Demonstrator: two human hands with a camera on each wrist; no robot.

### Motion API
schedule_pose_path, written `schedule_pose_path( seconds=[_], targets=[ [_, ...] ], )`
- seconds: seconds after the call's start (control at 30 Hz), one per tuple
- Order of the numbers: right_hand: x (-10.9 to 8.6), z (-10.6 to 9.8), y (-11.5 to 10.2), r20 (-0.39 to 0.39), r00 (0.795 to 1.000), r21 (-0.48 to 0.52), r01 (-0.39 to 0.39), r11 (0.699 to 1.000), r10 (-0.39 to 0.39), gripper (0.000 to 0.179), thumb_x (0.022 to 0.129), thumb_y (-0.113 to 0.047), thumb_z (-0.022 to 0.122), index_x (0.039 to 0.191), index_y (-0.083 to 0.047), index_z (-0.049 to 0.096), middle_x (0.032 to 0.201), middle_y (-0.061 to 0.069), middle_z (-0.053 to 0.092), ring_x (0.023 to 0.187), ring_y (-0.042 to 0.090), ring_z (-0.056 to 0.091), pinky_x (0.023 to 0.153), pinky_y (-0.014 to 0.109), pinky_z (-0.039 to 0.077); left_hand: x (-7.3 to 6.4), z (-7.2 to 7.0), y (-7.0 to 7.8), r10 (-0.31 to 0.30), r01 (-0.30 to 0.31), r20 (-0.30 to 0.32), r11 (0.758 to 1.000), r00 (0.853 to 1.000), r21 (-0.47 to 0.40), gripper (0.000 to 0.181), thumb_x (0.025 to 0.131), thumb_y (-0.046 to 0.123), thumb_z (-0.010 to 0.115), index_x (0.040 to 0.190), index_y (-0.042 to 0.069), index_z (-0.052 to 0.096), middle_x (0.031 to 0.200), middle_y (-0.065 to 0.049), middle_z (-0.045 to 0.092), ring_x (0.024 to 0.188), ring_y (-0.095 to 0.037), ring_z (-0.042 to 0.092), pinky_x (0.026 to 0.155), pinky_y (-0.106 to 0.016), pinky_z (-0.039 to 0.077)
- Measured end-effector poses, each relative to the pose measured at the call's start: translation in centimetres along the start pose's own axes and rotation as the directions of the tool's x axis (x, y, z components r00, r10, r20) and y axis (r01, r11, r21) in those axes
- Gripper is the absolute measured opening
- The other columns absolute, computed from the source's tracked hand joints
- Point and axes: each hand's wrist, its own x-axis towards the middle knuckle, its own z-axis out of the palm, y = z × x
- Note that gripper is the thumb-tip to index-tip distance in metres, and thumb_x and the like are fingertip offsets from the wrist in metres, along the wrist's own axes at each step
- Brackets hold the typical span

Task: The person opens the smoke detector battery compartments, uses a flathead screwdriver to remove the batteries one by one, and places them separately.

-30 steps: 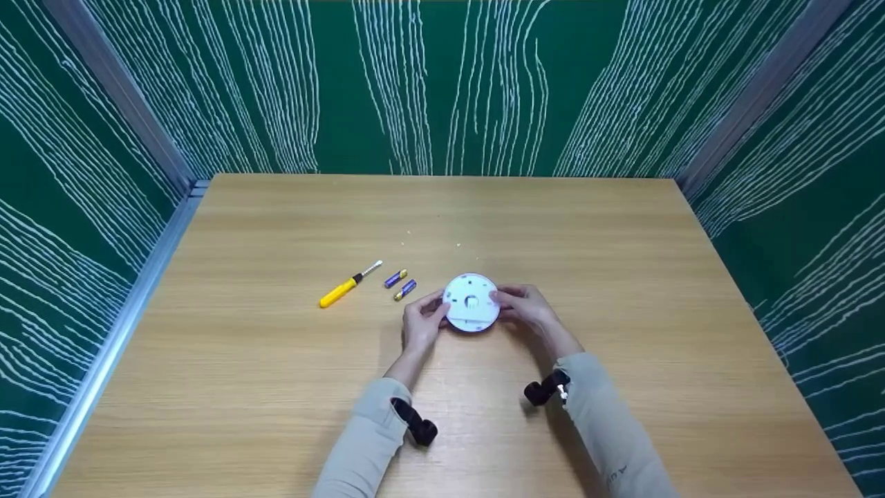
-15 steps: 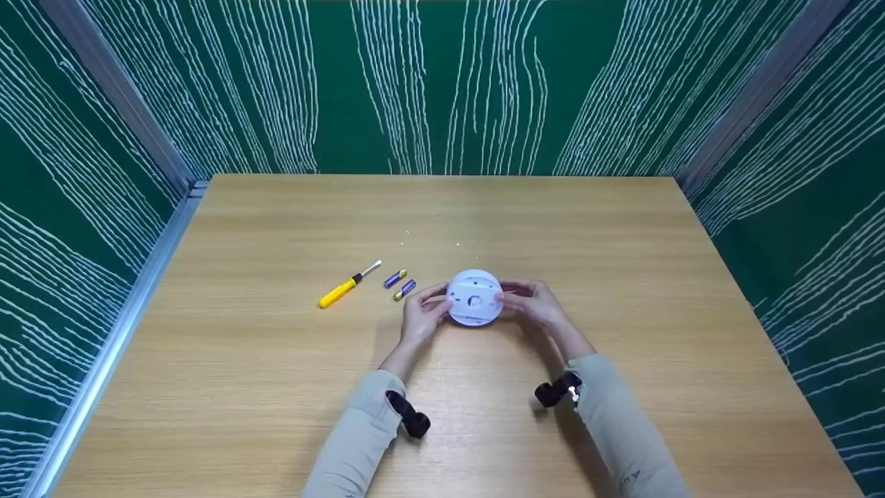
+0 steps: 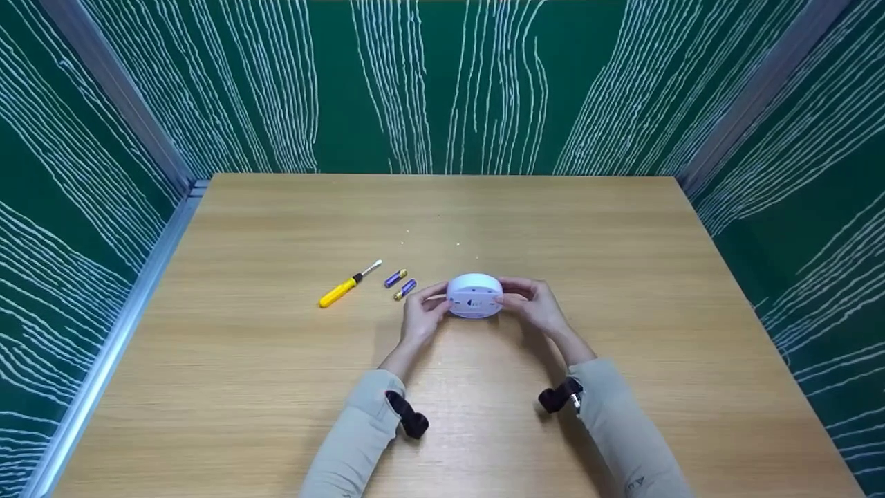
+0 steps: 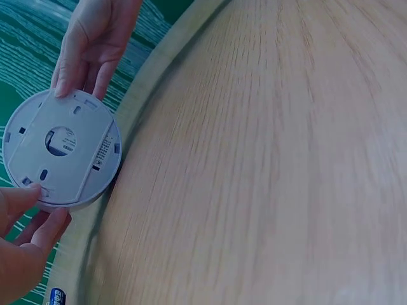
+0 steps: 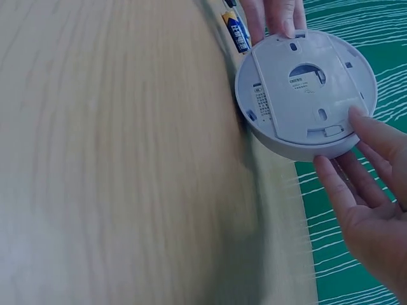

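A white round smoke detector is held up over the table between both hands, its rim tilted so the side wall shows in the head view. Its flat back carries a plate with a central hole, slots and printed labels. My left hand pinches the left edge, thumb on the back and fingers underneath. At the opposite edge my right hand grips it the same way, as the right wrist view shows with the thumb on the plate. The detector's front face is hidden.
Left of the hands lie two blue-and-gold batteries and a yellow-handled screwdriver on the wooden table. Tiny white crumbs dot the table behind them. Green walls with white lines border the far side and both sides.
The smoke detector has tipped, from its back facing the head camera to its side wall showing. Both hands kept their hold, and the right hand shifted slightly right. The batteries and screwdriver stayed put.
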Motion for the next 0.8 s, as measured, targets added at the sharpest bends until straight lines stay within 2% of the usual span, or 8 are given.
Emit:
schedule_pose_path(
  seconds=[0.07,0.2,0.33,0.43,0.6,0.8],
  targets=[
    [0.1,-0.2,0.7,-0.006,1.0,-0.007,0.011,1.0,-0.011,0.038,0.074,0.001,0.069,0.109,0.01,0.057,0.104,0.023,0.059,0.096,0.025,0.056,0.083,0.026,0.047,-0.1,-0.1,0.1,-0.016,0.016,0.0,1.0,1.0,0.009,0.037,0.076,-0.017,0.055,0.113,-0.015,0.051,0.11,-0.029,0.053,0.094,-0.039,0.056,0.063,-0.037,0.052],
    [-0.2,-0.1,0.2,-0.012,1.0,-0.025,0.006,1.0,-0.006,0.037,0.073,0.003,0.068,0.108,0.01,0.057,0.105,0.023,0.059,0.098,0.025,0.056,0.087,0.032,0.044,-0.2,-0.2,0.2,-0.038,0.038,-0.002,0.999,0.999,0.017,0.038,0.077,-0.014,0.057,0.113,-0.015,0.05,0.108,-0.028,0.055,0.089,-0.038,0.058,0.052,-0.024,0.048],
    [-0.8,0.1,-1.0,-0.011,1.0,-0.034,0.017,0.999,-0.018,0.036,0.072,0.007,0.067,0.107,0.012,0.057,0.105,0.025,0.058,0.099,0.03,0.054,0.092,0.042,0.04,-0.3,-0.2,0.6,-0.049,0.049,0.001,0.997,0.999,0.056,0.038,0.077,-0.008,0.062,0.113,-0.013,0.052,0.106,-0.026,0.057,0.082,-0.035,0.061,0.054,-0.031,0.052],
    [-1.0,0.3,-1.3,-0.006,0.999,-0.044,0.033,0.998,-0.033,0.035,0.072,0.009,0.067,0.106,0.012,0.057,0.104,0.025,0.058,0.098,0.029,0.055,0.093,0.045,0.038,-0.3,-0.3,0.8,-0.056,0.055,0.015,0.995,0.998,0.078,0.04,0.077,-0.002,0.065,0.113,-0.012,0.052,0.105,-0.025,0.057,0.078,-0.038,0.06,0.055,-0.037,0.053],
    [-0.9,0.0,-0.1,-0.005,0.999,-0.05,0.048,0.998,-0.048,0.037,0.07,0.006,0.069,0.105,0.01,0.059,0.105,0.02,0.06,0.097,0.021,0.056,0.091,0.04,0.041,-0.5,-0.3,1.0,-0.088,0.084,0.037,0.993,0.995,0.085,0.043,0.078,0.004,0.066,0.116,-0.011,0.051,0.107,-0.024,0.056,0.08,-0.044,0.058,0.056,-0.041,0.053],
    [-1.2,0.0,0.6,0.025,0.997,0.01,0.078,0.997,-0.079,0.039,0.069,0.006,0.07,0.106,0.012,0.058,0.107,0.023,0.058,0.099,0.022,0.055,0.086,0.035,0.045,-0.7,-0.4,1.0,-0.125,0.118,0.047,0.984,0.991,0.133,0.044,0.079,0.011,0.067,0.116,-0.008,0.053,0.105,-0.02,0.058,0.073,-0.047,0.056,0.061,-0.049,0.051]
  ],
)
